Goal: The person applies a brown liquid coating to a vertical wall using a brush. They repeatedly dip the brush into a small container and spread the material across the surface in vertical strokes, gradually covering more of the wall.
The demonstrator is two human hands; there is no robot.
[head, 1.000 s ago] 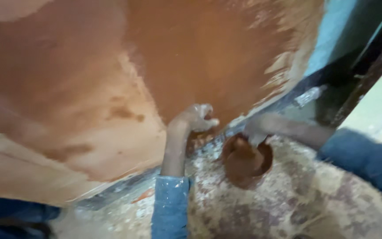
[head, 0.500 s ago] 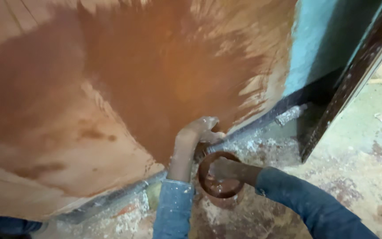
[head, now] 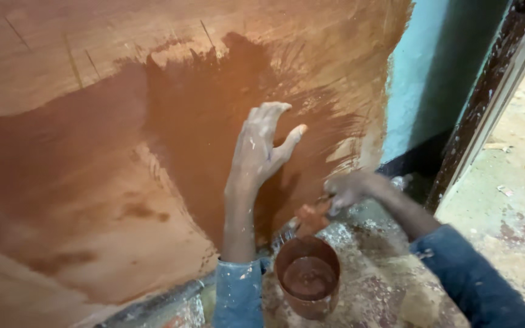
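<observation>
1. Our left hand [head: 256,155] rests fingers spread against the wooden panel [head: 92,182], whose middle is already dark with wet reddish-brown stain.
2. Our right hand [head: 344,189] pinches a stain-soaked rag [head: 311,217] above the stain cup [head: 308,282].
3. The panel's upper and lower-left areas remain pale, uncoated.

The left hand [head: 261,152], low at the frame's centre by the round rust-brown paint pot [head: 308,276] half a second ago, is now raised, fingers spread against the brown-stained wooden panel [head: 92,182]. The right hand [head: 347,189] has lifted out of the pot and holds a stain-soaked orange rag [head: 312,217] above its rim.
</observation>
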